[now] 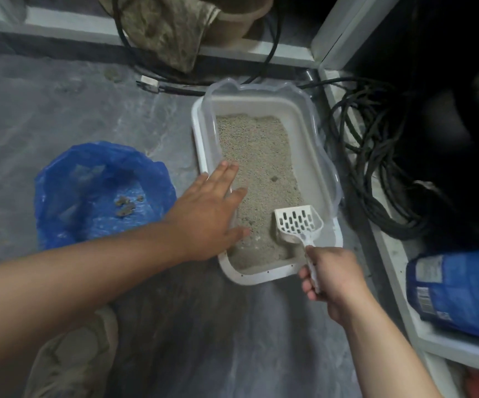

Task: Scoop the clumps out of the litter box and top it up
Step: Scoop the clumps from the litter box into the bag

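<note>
While gripped by right-hand fingers (307,278), scoop (298,222) over litter (258,156).

No legible text; blue bag (459,291) label and barcode too blurred.

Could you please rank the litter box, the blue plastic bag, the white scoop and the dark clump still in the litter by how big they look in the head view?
1. Litter box
2. Blue plastic bag
3. White scoop
4. Dark clump

The right hand hides part of the scoop's handle.
</note>
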